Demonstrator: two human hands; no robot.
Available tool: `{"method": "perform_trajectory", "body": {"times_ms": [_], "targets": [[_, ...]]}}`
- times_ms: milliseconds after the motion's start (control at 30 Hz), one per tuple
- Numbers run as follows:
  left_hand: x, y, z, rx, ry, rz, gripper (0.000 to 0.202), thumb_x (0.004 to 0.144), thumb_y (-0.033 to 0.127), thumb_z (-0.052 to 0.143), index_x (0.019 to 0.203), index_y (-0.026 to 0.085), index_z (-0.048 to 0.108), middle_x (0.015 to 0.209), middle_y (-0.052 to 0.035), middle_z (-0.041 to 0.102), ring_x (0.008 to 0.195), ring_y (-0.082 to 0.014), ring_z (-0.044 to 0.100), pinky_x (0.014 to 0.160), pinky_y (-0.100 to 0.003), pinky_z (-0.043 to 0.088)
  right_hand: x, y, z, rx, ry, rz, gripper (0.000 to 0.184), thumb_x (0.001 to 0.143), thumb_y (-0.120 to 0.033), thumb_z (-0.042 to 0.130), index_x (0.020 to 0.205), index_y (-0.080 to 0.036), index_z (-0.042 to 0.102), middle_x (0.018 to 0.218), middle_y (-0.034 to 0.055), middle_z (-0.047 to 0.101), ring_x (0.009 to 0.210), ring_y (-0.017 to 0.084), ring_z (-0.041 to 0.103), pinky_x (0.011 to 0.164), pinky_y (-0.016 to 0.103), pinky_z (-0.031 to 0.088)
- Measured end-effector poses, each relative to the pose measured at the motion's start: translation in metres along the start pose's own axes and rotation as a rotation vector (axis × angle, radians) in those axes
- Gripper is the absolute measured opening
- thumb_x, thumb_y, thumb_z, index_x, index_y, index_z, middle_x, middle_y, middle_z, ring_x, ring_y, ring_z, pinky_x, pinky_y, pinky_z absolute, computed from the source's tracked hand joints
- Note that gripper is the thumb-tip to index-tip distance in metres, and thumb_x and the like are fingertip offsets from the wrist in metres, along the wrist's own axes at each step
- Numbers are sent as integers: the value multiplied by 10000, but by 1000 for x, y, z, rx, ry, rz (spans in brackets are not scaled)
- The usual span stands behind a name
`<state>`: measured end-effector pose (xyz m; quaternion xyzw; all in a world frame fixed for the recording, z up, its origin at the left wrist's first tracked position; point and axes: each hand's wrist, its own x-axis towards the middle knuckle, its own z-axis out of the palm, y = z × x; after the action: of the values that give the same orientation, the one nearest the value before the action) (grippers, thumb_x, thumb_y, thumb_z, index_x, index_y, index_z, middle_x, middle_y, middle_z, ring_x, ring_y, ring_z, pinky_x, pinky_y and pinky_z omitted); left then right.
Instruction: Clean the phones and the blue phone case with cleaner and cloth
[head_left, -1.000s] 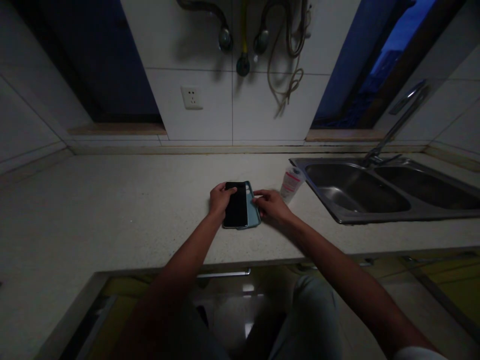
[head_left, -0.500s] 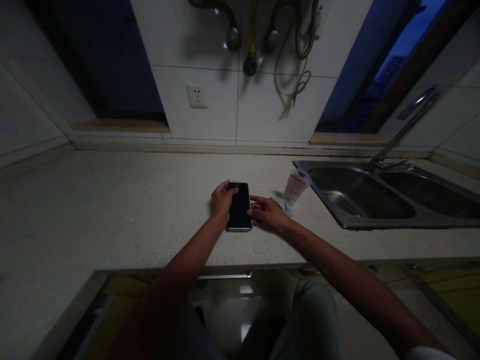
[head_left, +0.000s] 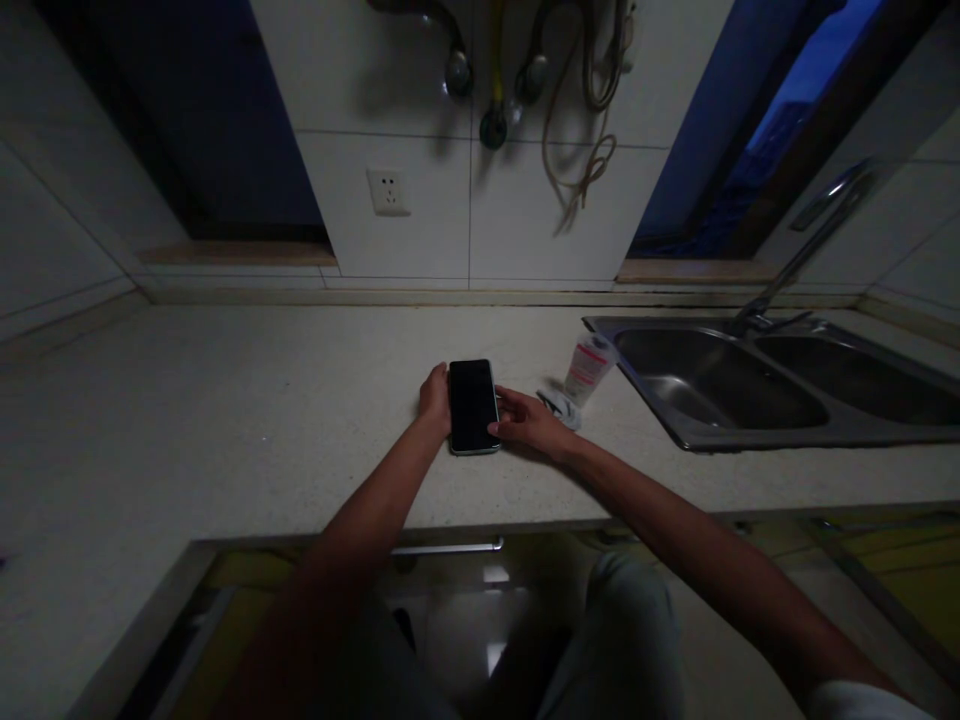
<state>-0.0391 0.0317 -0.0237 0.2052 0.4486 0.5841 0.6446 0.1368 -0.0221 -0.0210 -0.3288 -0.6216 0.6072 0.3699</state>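
A smartphone with a dark screen and a pale rim is at or just above the counter, its screen facing up. Along its left edge my left hand is closed, the fingers partly hidden by the phone. My right hand holds the lower right edge, thumb on the front and fingers at the side. Just beyond that hand lies a small whitish crumpled item with dark marks, too dim to name. Beside it a clear plastic cup with pink-red print stands slightly tilted in view.
The pale countertop runs along a tiled wall. A double steel sink with a tall faucet sits to the right. Pipe ends, a looped cord and a wall socket are above. A bar handle shows below the counter's edge.
My left thumb has come off the phone's screen to its left edge. My right hand keeps its hold. The view has shifted slightly.
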Motion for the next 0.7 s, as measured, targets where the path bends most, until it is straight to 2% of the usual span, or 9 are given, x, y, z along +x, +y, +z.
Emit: {"method": "perform_trajectory", "body": {"times_ms": [67,167,233,300,367,500,600,700], "targets": [[-6,6,5,-18,-19,-86,293,923,390,486,769,165,592,594,-13,570,514,-152,547,600,-285,505,1,-1,0,33,14,11,707,657,-264,818,1304,-164,552,888,1,612,563,45,373,520,181,326],[-14,13,10,3,-89,-200,363,931,462,505,811,141,621,629,-54,613,575,-190,611,641,-337,548,2,-2,-1,78,15,37,661,660,-263,816,1263,-152,571,863,4,616,591,55,448,545,182,368],[-17,15,10,18,-114,-211,399,901,520,560,844,133,637,668,-77,641,634,-220,647,676,-379,565,1,-2,-1,93,9,52,636,675,-273,810,1256,-158,574,877,16,630,630,75,508,572,195,404],[-18,13,9,29,-109,-143,401,837,528,663,847,128,638,681,-77,650,650,-226,655,698,-399,569,1,-2,-1,109,1,58,623,688,-278,806,1255,-165,575,876,18,635,641,85,532,587,208,422],[-18,10,9,35,-87,-12,420,767,521,748,810,121,625,662,-62,641,611,-205,637,694,-393,565,2,-1,-1,128,-8,51,614,689,-284,812,1243,-161,579,825,4,625,622,86,532,581,216,422],[-20,6,11,20,-83,198,525,660,588,805,762,110,615,625,-29,619,525,-154,574,639,-352,543,3,2,-2,115,-33,31,530,691,-331,829,1134,-136,613,711,-26,577,572,82,505,543,220,397],[-19,5,12,10,-50,246,553,621,612,815,746,110,620,625,-16,611,515,-132,552,616,-321,520,4,3,-2,88,-36,30,470,706,-354,828,1061,-127,620,730,-14,586,579,76,498,522,209,378],[-13,6,10,-15,10,225,530,642,598,811,736,115,614,653,-27,623,555,-144,578,640,-321,519,3,3,-2,90,-37,46,520,705,-351,836,1115,-133,603,778,-1,612,584,70,502,508,197,368]]}}
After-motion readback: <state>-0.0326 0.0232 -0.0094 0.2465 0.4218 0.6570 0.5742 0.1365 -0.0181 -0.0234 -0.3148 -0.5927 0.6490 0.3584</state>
